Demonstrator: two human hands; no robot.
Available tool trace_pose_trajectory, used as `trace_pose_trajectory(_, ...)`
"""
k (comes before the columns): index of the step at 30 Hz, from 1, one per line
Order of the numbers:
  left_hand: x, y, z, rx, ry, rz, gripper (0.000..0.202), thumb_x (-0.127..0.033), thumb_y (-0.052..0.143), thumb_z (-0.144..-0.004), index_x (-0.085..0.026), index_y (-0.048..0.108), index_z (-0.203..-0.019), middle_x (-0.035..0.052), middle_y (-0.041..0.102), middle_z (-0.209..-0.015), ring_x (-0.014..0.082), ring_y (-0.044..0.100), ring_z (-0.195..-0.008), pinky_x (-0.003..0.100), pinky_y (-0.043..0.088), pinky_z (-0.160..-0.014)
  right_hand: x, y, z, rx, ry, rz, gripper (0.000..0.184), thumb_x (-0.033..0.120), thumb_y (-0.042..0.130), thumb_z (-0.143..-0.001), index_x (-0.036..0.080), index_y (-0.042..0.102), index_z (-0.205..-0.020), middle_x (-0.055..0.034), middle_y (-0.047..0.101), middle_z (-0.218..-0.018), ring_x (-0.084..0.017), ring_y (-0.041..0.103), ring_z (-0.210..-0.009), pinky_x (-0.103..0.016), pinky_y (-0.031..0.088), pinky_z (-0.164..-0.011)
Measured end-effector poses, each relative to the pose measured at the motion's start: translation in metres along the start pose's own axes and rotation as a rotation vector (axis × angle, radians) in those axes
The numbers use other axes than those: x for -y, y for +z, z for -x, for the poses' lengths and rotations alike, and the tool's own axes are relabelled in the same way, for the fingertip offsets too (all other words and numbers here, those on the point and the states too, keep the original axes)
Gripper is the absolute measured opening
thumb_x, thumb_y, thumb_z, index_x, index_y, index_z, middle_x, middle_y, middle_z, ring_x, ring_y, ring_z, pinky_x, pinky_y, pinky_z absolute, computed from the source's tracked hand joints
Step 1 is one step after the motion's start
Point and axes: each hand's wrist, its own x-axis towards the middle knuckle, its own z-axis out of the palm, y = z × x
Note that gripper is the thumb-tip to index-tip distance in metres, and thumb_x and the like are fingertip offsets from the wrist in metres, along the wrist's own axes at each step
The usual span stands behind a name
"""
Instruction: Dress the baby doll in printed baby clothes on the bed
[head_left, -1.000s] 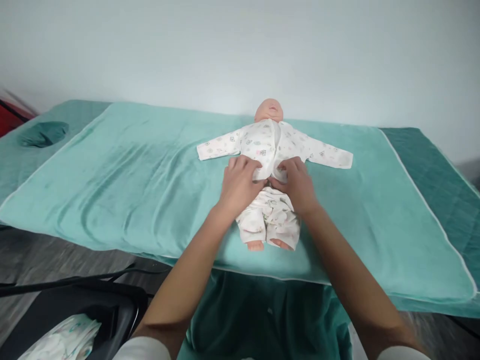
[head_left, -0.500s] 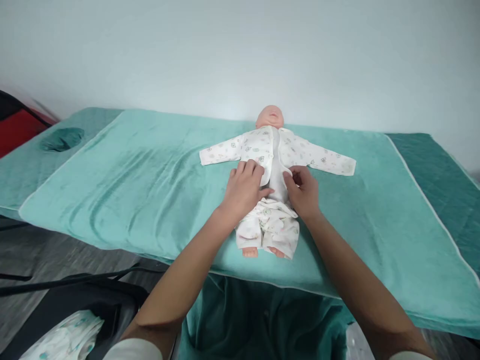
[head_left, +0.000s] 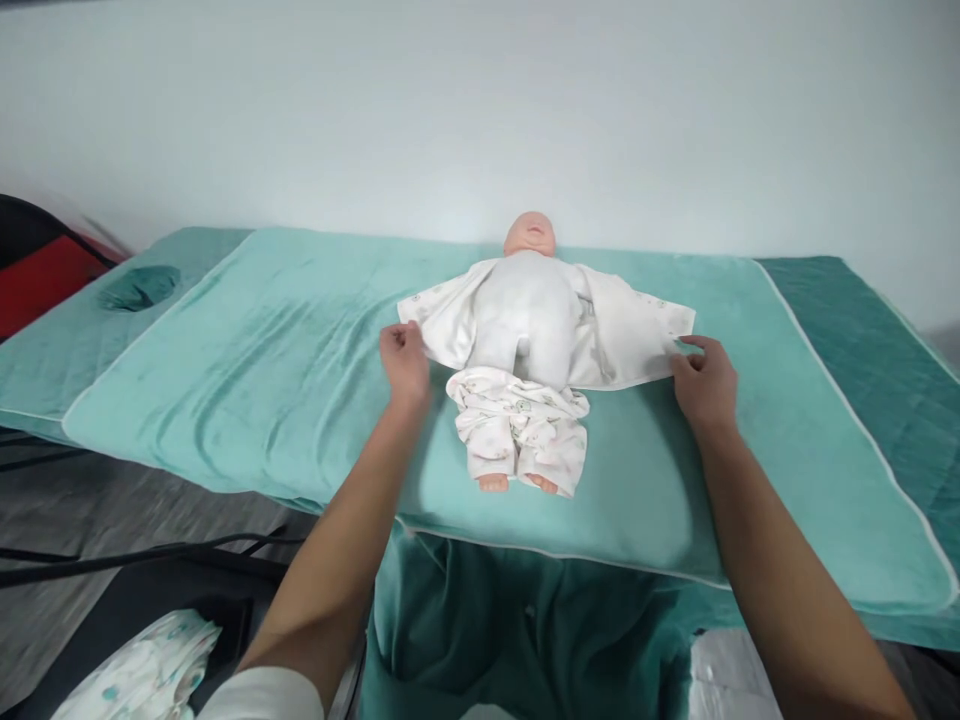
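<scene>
A baby doll (head_left: 525,300) lies on its back on the green bed cover, its white cloth body bare in front. Its patterned baby shirt (head_left: 626,335) is spread wide to both sides, the plain inside facing up. My left hand (head_left: 405,360) is closed on the shirt's edge by the sleeve on the left. On the right, my right hand (head_left: 703,380) pinches the corner of the other front panel. Patterned baby pants (head_left: 525,425) are bunched low around the doll's legs, with the feet showing below the cuffs.
The green cover (head_left: 300,350) drapes over a massage bed with a face hole (head_left: 139,288) at the left end. A white wall (head_left: 480,120) stands behind. At lower left, a patterned cloth (head_left: 142,670) lies on a black chair (head_left: 195,600). A white package (head_left: 731,675) sits below the bed's front edge.
Both hands have moved outward, apart from each other. The shirt's front panels, earlier lying over the doll's chest, are now folded open, uncovering the torso.
</scene>
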Motion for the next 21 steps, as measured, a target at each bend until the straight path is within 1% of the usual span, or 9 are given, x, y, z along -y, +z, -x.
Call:
trace_pose_trajectory(4, 0.027, -0.020, -0.004, 0.054, -0.018, -0.139, 0.010, -0.026, 0.056, -0.095, -0.020, 0.050, -0.092, -0.0036, 0.054, -0.077, 0.0111, 0.050, -0.063, 0.026, 0.041, -0.065, 0.001, -0.005, 0.015, -0.009, -0.063, 0.232, 0.038, 0.027, 0.054, -0.083, 0.021, 0.067, -0.117, 0.0016, 0.055, -0.065, -0.019, 0.051, -0.062, -0.035, 0.039, -0.067)
trace_pose_trajectory(7, 0.029, -0.024, 0.004, 0.053, 0.061, -0.311, 0.008, -0.024, 0.057, -0.093, -0.020, 0.050, -0.097, -0.0015, 0.056, -0.079, 0.0152, 0.054, -0.068, 0.031, 0.044, -0.070, 0.013, 0.001, 0.025, -0.159, -0.201, 0.307, 0.030, 0.031, 0.051, -0.088, 0.019, 0.068, -0.111, -0.0054, 0.063, -0.080, -0.021, 0.055, -0.071, -0.037, 0.042, -0.071)
trace_pose_trajectory(9, 0.025, -0.021, 0.011, 0.028, 0.232, -0.469, 0.014, -0.016, 0.058, -0.089, -0.019, 0.054, -0.102, 0.0046, 0.062, -0.092, 0.0204, 0.059, -0.086, 0.036, 0.046, -0.082, 0.028, 0.011, 0.030, -0.216, -0.394, 0.212, 0.025, 0.032, 0.051, -0.090, 0.018, 0.067, -0.103, -0.0093, 0.065, -0.091, -0.022, 0.059, -0.079, -0.037, 0.047, -0.075)
trace_pose_trajectory(11, 0.022, -0.017, 0.020, 0.048, 0.475, -0.594, 0.020, -0.012, 0.057, -0.087, -0.017, 0.057, -0.106, 0.0115, 0.065, -0.107, 0.0261, 0.059, -0.105, 0.042, 0.044, -0.094, 0.048, 0.028, 0.033, -0.145, -0.565, 0.052, 0.018, 0.032, 0.053, -0.092, 0.020, 0.066, -0.096, -0.0095, 0.066, -0.093, -0.021, 0.062, -0.083, -0.036, 0.050, -0.078)
trace_pose_trajectory(13, 0.020, -0.015, 0.028, 0.159, 0.720, -0.659, 0.020, -0.014, 0.057, -0.089, -0.018, 0.062, -0.108, 0.0138, 0.067, -0.114, 0.0292, 0.058, -0.112, 0.046, 0.041, -0.099, 0.071, 0.050, 0.034, -0.030, -0.593, -0.081, 0.017, 0.035, 0.055, -0.094, 0.021, 0.064, -0.089, -0.0058, 0.066, -0.087, -0.019, 0.062, -0.079, -0.033, 0.050, -0.074)
trace_pose_trajectory(15, 0.019, -0.015, 0.032, 0.347, 0.873, -0.650, 0.018, -0.017, 0.056, -0.092, -0.020, 0.066, -0.107, 0.0113, 0.072, -0.107, 0.0280, 0.061, -0.107, 0.044, 0.043, -0.094, 0.091, 0.073, 0.032, 0.069, -0.516, -0.170, 0.025, 0.040, 0.054, -0.098, 0.021, 0.062, -0.082, -0.0007, 0.062, -0.072, -0.015, 0.057, -0.066, -0.030, 0.046, -0.066)
trace_pose_trajectory(16, 0.020, -0.016, 0.033, 0.437, 0.900, -0.624, 0.018, -0.017, 0.055, -0.094, -0.021, 0.068, -0.106, 0.0095, 0.073, -0.102, 0.0260, 0.062, -0.101, 0.041, 0.044, -0.090, 0.098, 0.082, 0.031, 0.088, -0.483, -0.192, 0.029, 0.042, 0.054, -0.098, 0.021, 0.060, -0.078, 0.0011, 0.059, -0.066, -0.014, 0.053, -0.062, -0.029, 0.043, -0.063)
trace_pose_trajectory(18, 0.020, -0.018, 0.032, 0.559, 0.872, -0.545, 0.020, -0.018, 0.052, -0.096, -0.021, 0.069, -0.106, 0.0063, 0.074, -0.091, 0.0212, 0.064, -0.087, 0.036, 0.046, -0.079, 0.104, 0.093, 0.030, 0.095, -0.449, -0.211, 0.035, 0.043, 0.056, -0.099, 0.021, 0.056, -0.071, 0.0032, 0.051, -0.059, -0.012, 0.047, -0.057, -0.028, 0.038, -0.059)
trace_pose_trajectory(21, 0.018, -0.020, 0.030, 0.607, 0.766, -0.445, 0.020, -0.021, 0.051, -0.099, -0.020, 0.071, -0.104, 0.0036, 0.072, -0.084, 0.0161, 0.062, -0.075, 0.030, 0.045, -0.069, 0.099, 0.089, 0.036, 0.167, -0.499, -0.218, 0.039, 0.038, 0.059, -0.099, 0.020, 0.051, -0.064, 0.0044, 0.045, -0.054, -0.010, 0.041, -0.053, -0.027, 0.034, -0.053)
